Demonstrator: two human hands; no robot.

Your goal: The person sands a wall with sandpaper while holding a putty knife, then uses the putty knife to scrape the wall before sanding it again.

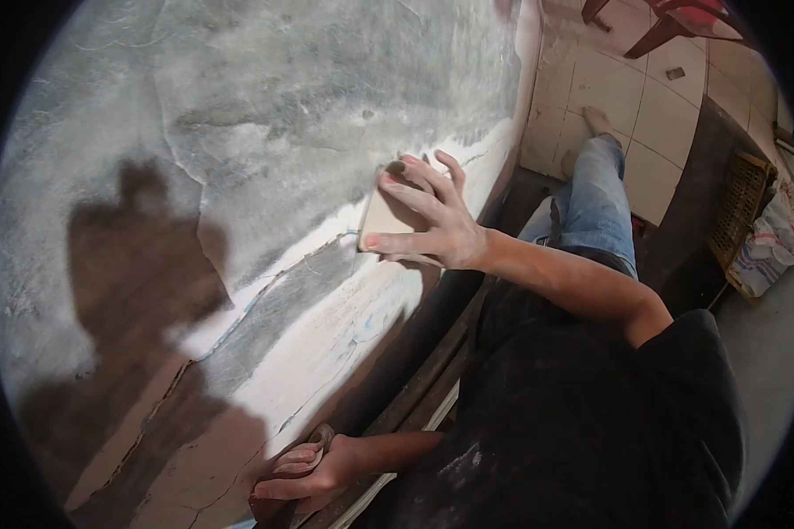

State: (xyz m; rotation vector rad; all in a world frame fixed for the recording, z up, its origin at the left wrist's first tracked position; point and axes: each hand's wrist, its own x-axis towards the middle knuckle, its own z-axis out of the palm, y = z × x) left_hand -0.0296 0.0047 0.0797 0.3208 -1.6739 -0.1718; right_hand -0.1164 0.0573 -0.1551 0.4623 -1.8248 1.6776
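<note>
My right hand [437,216] presses a flat, beige rectangular block [381,219] against the grey, white-smeared surface [265,141]. Its thumb lies along the near edge and the fingers spread over the far side, dusted white. Beneath the block runs a cracked seam [265,295] bordered by white filler. Lower down, my left hand [313,476] is closed with curled fingers near the edge of the surface. A greyish-brown curved piece [323,435] shows beside those fingers; what the hand grips is mostly in shadow and I cannot make it out.
My shadow [141,264] falls across the left of the surface. Dark rails [415,388] run along its near edge. Past my legs lie a tiled floor [604,88] and a red plastic chair [679,26]. A brown crate [739,207] and a striped sack [772,242] sit at right.
</note>
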